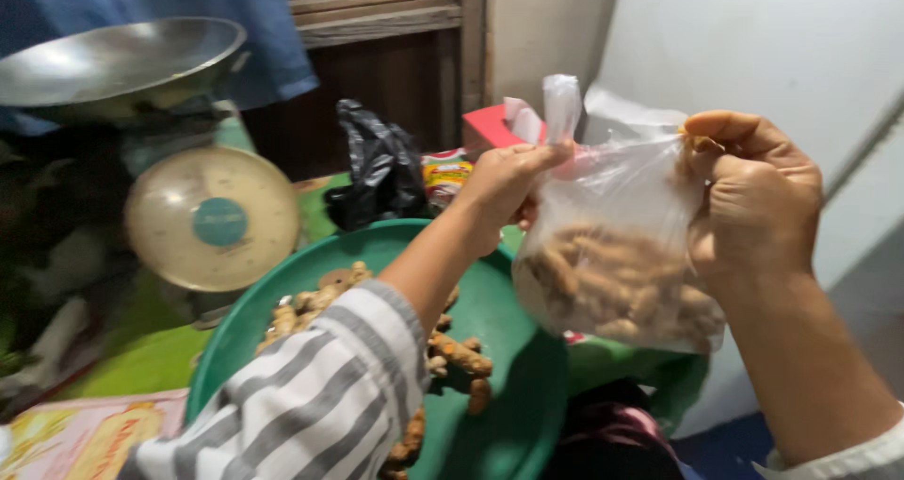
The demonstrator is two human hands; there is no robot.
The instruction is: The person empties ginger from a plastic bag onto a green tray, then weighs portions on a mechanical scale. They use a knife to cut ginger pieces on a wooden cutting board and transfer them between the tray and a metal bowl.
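The round green plastic basin fills the lower middle of the view, with loose knobbly brown roots strewn from its left rim toward its centre. Behind its far-left rim stands a mechanical dial scale with a round pale face and a steel weighing pan on top. A crumpled black plastic bag lies just past the basin's far rim, and a red tissue box sits beyond that.

Held in the air over the basin's right rim is the clear thin plastic bag packed with brown roots. It hangs upright, long axis vertical, the heavy filled bottom down and the open mouth pointing up. The roots inside lie mostly crosswise, settled low.

The left hand, in a grey-and-white striped sleeve, pinches the bag's top edge, fingers closed on a twisted tuft of film that stands up above them. The right hand is closed on the opposite top corner, thumb pressed over the film.

Judging by this, the step in hand is closing the filled bag: the two corners are gathered for tying. The next move seems to call for bringing both pinched corners together above the load while keeping the bag upright, so the thin film neither slips nor tears.
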